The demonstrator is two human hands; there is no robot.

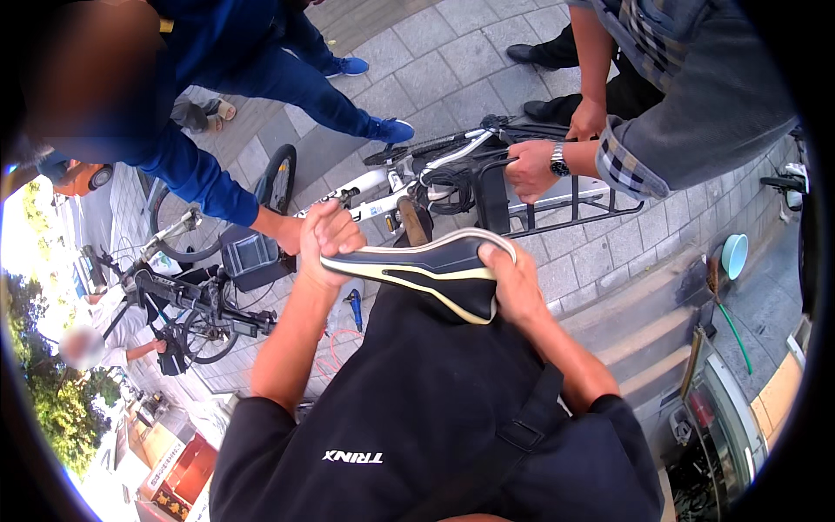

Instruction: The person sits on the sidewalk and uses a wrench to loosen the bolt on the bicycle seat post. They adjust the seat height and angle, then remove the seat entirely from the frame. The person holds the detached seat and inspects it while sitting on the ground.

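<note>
A black bicycle saddle with pale yellow and white trim [417, 265] is held across my front in both hands. My left hand [329, 242] is closed around its narrow nose. At the wide rear end my right hand [516, 283] grips the edge, thumb on top. Just beyond the saddle a white bicycle frame [370, 209] stretches sideways, its black rear rack [574, 209] to the right. A brown post-like part [410, 222] shows just beyond the saddle; what it is I cannot make out.
A person in blue [196, 187] reaches in from the left, one hand beside mine. Another, in grey sleeves [704, 113], has both hands at the rack. More bicycles [200, 304] stand left. A blue tool [353, 309] lies on the paving; steps [639, 339] rise at right.
</note>
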